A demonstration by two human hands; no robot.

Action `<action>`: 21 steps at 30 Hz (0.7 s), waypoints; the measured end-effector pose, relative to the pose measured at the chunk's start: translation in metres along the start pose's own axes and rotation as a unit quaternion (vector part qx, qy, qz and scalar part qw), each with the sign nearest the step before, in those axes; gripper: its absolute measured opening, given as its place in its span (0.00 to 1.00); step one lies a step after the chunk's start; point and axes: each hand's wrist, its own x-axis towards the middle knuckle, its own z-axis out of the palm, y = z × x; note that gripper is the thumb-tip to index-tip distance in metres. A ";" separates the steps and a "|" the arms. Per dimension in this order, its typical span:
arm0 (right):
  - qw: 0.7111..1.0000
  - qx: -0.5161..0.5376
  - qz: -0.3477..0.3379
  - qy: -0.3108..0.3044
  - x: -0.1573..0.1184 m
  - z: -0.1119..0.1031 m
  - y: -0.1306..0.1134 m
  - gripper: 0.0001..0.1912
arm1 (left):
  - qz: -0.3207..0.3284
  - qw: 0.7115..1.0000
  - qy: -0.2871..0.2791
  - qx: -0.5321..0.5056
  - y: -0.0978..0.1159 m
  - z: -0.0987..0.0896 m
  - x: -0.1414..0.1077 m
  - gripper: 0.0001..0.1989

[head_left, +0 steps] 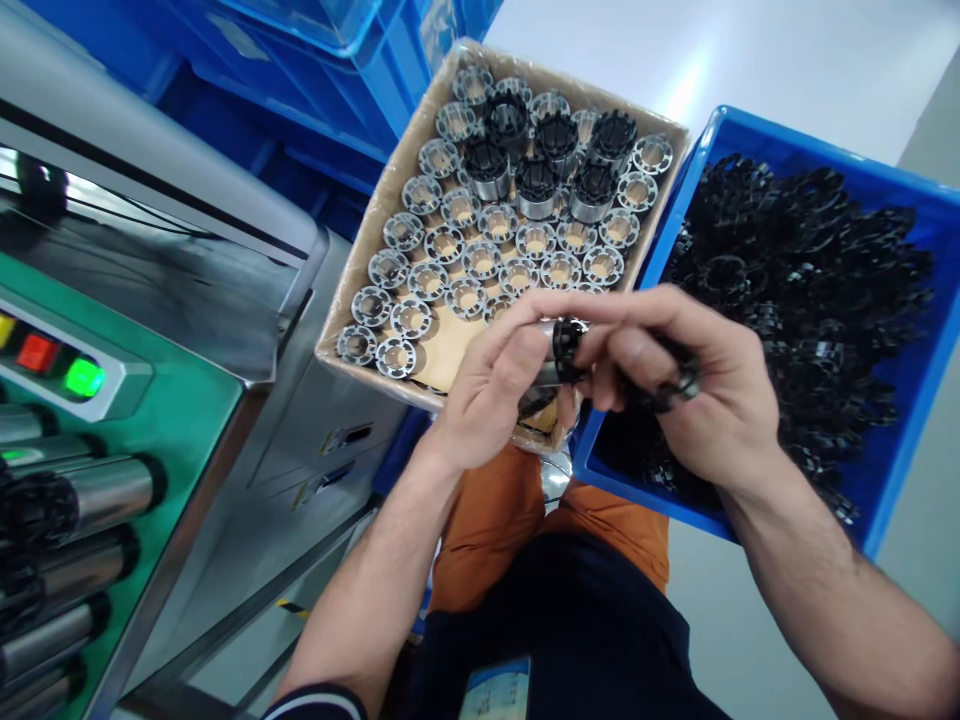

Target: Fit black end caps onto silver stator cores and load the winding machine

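Left hand (480, 405): thumb and fingers closed around a metal sleeve (551, 370), clamped, no visible gap. Sleeve held on its side above the near edge of the cardboard box (446, 345), a black toothed ring (568, 348) at its right-hand end. Right hand (716, 400): thumb and fingertips together at that ring, touching it; remaining fingers curled around a loose black ring (671, 388) near the palm. How far that ring is seated: cannot tell, fingers cover it. Box holds rows of upright bare sleeves (481, 260); six capped sleeves (536, 185) with black tops stand toward the far side. Blue bin (675, 505), just right of box, piled with black toothed rings (810, 260), right hand over its near-left part. Left: green panel (187, 440), lit green button (84, 377), shiny cylinders (112, 490) lying alongside.
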 end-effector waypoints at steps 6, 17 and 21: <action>0.997 -0.003 0.034 0.064 0.003 -0.003 0.009 0.18 | 0.053 0.982 0.179 0.011 0.003 0.012 0.010 0.38; 1.000 -0.006 0.017 -0.004 0.008 -0.005 0.007 0.23 | 0.012 0.993 0.114 -0.028 -0.004 0.002 0.010 0.28; 1.000 0.004 0.002 0.011 0.005 0.000 0.009 0.20 | 0.028 0.997 0.061 -0.024 -0.004 0.002 0.010 0.22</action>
